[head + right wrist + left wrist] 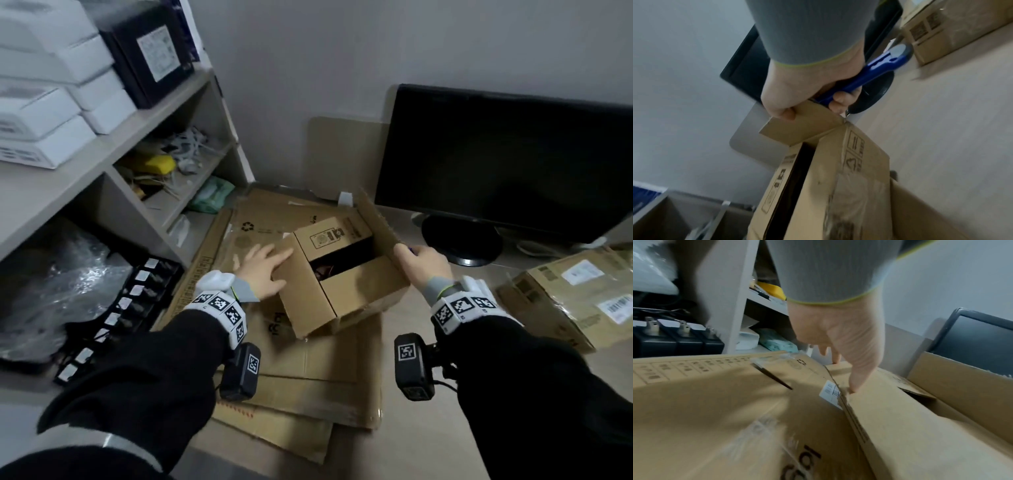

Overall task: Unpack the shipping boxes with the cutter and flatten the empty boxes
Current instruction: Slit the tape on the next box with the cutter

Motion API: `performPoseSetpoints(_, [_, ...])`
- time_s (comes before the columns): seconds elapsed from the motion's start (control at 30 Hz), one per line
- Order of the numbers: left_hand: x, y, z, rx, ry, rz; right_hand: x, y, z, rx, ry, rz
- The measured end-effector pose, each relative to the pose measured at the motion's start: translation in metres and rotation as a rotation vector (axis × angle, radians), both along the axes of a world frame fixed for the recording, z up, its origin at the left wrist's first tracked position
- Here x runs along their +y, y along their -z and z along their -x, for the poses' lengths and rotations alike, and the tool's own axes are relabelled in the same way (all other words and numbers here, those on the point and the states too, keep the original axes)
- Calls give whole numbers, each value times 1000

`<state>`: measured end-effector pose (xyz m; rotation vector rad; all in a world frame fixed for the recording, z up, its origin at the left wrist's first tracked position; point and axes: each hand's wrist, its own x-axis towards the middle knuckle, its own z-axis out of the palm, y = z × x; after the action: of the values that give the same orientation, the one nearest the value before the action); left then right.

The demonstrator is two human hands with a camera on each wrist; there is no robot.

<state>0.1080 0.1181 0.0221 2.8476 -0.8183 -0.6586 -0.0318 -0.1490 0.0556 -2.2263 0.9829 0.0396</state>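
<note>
A brown shipping box (329,287) stands on a pile of flattened cardboard (301,387), its top flaps partly apart and a dark gap showing something inside. My left hand (262,270) lies with straight fingers on the box's left flap (890,402), thumb pressing at its edge. My right hand (423,265) holds the blue cutter (873,73) in its curled fingers and pinches the raised right flap (803,125) with the thumb. Only a tip of the cutter shows in the head view.
A black monitor (507,164) stands behind the box on the right. A taped, labelled parcel (575,291) lies at the right. A shelf unit (113,154) with white boxes and clutter fills the left side, with black adapters (113,311) below.
</note>
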Motion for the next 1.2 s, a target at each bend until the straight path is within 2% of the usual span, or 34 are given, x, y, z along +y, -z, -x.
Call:
performPoseSetpoints(0.1, [-14, 0, 6, 47, -62, 21, -8, 3, 1, -67, 160, -248])
performPoseSetpoints(0.2, [-44, -11, 14, -16, -127, 23, -14, 14, 5, -124, 350, -614])
performPoseSetpoints(0.27, [-63, -18, 17, -45, -97, -2, -17, 22, 10, -99, 424, -776])
performPoseSetpoints(0.33, [-79, -20, 17, -17, -1, -101, -19, 30, 15, -28, 433, -840])
performPoseSetpoints(0.4, [-90, -15, 14, 1, 97, -233, -22, 41, 16, 80, 399, -809])
performPoseSetpoints(0.47, [-95, -11, 9, 3, 110, -262, -28, 50, 15, 200, 338, -706])
performPoseSetpoints(0.57, [-93, -12, -5, 55, 51, -106, -36, 57, 10, 373, 192, -491])
performPoseSetpoints(0.63, [-89, -14, -16, 114, -6, 42, -38, 61, 2, 424, 142, -394])
performPoseSetpoints(0.73, [-88, -18, -28, 188, -88, 216, -28, 55, -25, 332, 135, -406])
performPoseSetpoints(0.83, [-89, -24, -34, 262, -80, 273, -13, 49, -50, 206, 143, -383])
performPoseSetpoints(0.9, [-88, -34, -37, 404, -67, 288, -11, 46, -59, 135, 177, -410])
performPoseSetpoints(0.97, [-85, -40, -41, 507, 5, 188, -12, 40, -63, 64, 219, -510])
performPoseSetpoints(1.03, [-84, -42, -38, 496, 94, -6, -13, 34, -69, 52, 202, -483])
performPoseSetpoints(1.13, [-83, -39, -20, 422, 201, -255, -6, 28, -72, 219, 45, -157])
performPoseSetpoints(1.2, [-80, -33, -4, 378, 230, -295, 2, 28, -68, 267, -60, -28])
